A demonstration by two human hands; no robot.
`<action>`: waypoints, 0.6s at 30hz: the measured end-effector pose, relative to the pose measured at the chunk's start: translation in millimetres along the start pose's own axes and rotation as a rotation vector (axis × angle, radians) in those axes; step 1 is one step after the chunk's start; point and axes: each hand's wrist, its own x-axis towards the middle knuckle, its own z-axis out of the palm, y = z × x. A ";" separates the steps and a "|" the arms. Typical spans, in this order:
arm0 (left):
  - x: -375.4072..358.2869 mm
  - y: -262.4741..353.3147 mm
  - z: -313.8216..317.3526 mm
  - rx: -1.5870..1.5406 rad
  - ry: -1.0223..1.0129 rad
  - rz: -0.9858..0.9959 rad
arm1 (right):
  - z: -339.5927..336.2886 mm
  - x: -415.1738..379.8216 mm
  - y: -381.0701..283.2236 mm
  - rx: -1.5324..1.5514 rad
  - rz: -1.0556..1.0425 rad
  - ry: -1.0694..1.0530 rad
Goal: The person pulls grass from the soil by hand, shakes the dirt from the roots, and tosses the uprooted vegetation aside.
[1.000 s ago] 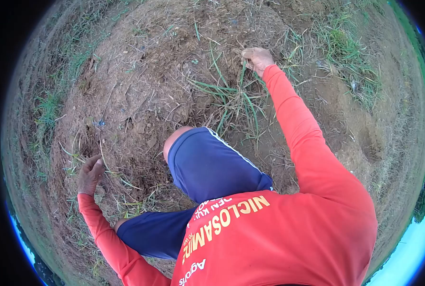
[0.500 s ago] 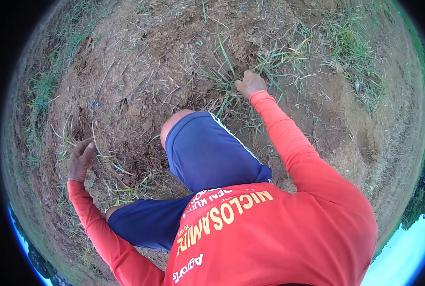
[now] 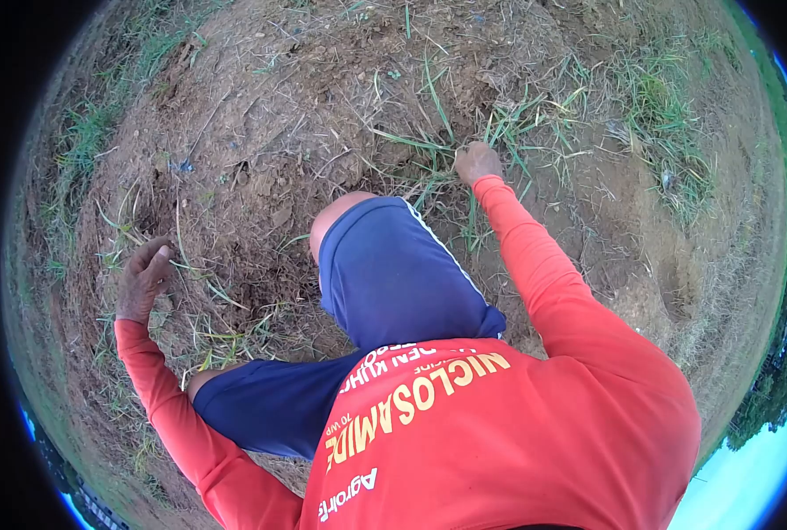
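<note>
My left hand (image 3: 147, 276) hovers low over the soil at the left, beside a thin tuft of grass (image 3: 121, 231). Its fingers are loosely curved, the thumb lies near them, and nothing shows in its grasp. My right hand (image 3: 479, 163) is down at the base of a grass clump (image 3: 433, 146), ahead of my bent knee. Its fingers are closed and turned away from view; green blades stand right beside them. The fingertips and the lower stems are hidden behind the knuckles.
Brown soil (image 3: 323, 106) with dry stalks spreads around me. Denser grass (image 3: 662, 115) grows at the right, with more tufts (image 3: 84, 141) at the far left. A small blue scrap (image 3: 180, 166) lies on the ground. My knee (image 3: 336, 216) is between my hands.
The view has shifted slightly. My left hand has moved a little up and to the left, its thumb now nearer its fingers. My right hand stays low at the grass clump.
</note>
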 end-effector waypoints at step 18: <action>-33.8 -14.6 -2.2 0.096 -0.018 -0.112 | -27.5 -25.6 3.5 -0.267 -0.319 0.096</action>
